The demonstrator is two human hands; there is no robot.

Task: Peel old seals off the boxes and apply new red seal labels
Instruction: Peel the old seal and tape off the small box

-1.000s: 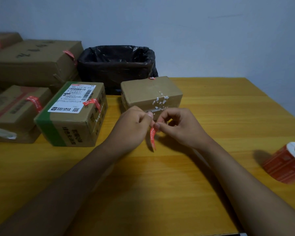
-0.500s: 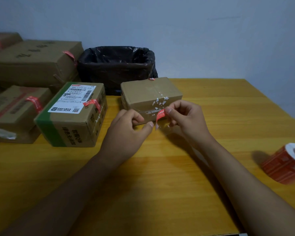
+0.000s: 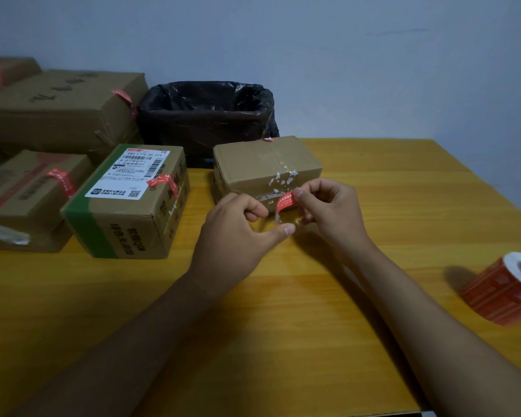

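Raised since a second ago, the red seal label [image 3: 285,201] is pinched by the right hand [image 3: 328,212] against the small cardboard box [image 3: 262,164]; the left hand [image 3: 238,233] curls, holding nothing visible. The bin's black liner [image 3: 205,115] hides its contents.

Both arms reach forward toward twelve o'clock. The left hand [image 3: 238,233] has curled fingers and its thumb sticks out toward three o'clock. The right hand [image 3: 328,212] pinches a red label [image 3: 285,201].

Bare table [image 3: 283,341] lies open from 4 to 8 o'clock. Boxes [image 3: 127,203] crowd 9 to 11, a bin [image 3: 205,115] blocks 12, and a label roll [image 3: 506,290] sits at 3.
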